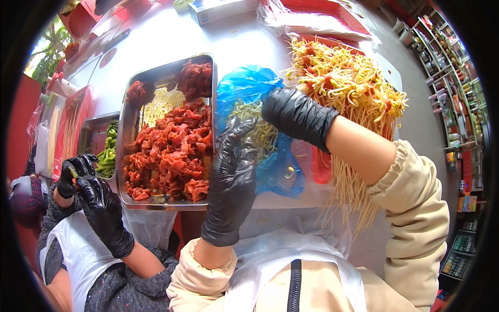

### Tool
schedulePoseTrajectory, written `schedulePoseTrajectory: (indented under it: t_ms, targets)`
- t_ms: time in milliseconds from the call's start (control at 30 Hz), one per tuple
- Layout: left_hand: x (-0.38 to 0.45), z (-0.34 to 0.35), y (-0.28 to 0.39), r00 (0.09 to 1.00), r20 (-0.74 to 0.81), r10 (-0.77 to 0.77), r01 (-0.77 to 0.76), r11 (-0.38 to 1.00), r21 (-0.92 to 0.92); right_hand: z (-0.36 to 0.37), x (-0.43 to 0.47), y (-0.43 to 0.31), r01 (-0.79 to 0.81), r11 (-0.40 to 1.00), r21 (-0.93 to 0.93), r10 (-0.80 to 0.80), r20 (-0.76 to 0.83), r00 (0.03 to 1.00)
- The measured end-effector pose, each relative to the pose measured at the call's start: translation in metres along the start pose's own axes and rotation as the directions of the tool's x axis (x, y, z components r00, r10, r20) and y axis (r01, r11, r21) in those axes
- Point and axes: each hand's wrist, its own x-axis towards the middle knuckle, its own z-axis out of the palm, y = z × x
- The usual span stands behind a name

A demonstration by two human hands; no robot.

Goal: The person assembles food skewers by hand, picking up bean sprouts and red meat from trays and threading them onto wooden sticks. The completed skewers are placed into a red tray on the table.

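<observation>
A blue plastic bag (pixel 249 80) lies spread before me with loose bean sprouts (pixel 265 136) in it. My left hand (pixel 232 183), in a black glove, reaches up over the bag, its fingertips at the sprouts. My right hand (pixel 298 117), also gloved in black, is curled at the bag's right side. Its fingertips are hidden, so what they grip cannot be seen. Right of that hand is a pile of skewered bean sprouts (pixel 343 74) with red meat pieces, the bare stick ends (pixel 351 187) pointing towards me. A metal tray (pixel 167 204) of red marinated meat (pixel 167 152) stands beside my left hand.
At the left, another person's black-gloved hands (pixel 103 214) hold a small item near a smaller tray (pixel 87 136) of green vegetables (pixel 107 152). Wooden skewers (pixel 72 128) lie beyond. A plastic-wrapped red tray (pixel 323 17) and a white box (pixel 222 9) sit at the back. Stocked shelves (pixel 448 70) stand right.
</observation>
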Motion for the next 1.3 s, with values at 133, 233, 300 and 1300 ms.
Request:
schedulePoseTrajectory:
  t_ms: [133, 233, 300, 1300]
  targets:
    - [-0.002, -0.008, -0.007, 0.998, -0.050, 0.049, -0.054, 0.994, -0.096, -0.005, 0.014, 0.013, 0.025, 0.985, 0.170, 0.003, -0.159, 0.987]
    - [0.001, -0.011, -0.007, 0.997, -0.057, 0.048, -0.051, 0.997, -0.065, 0.000, 0.025, 0.023, -0.081, 0.969, 0.234, 0.077, 0.026, 0.997]
    - [-0.001, -0.013, -0.009, 0.996, -0.069, 0.053, -0.057, 0.997, -0.056, 0.009, 0.037, 0.022, -0.182, 0.961, 0.206, 0.146, 0.179, 0.973]
    - [0.004, -0.021, -0.004, 0.983, -0.147, 0.109, -0.100, 0.993, 0.066, 0.017, 0.078, 0.017, -0.025, 0.899, 0.436, -0.115, 0.292, 0.950]
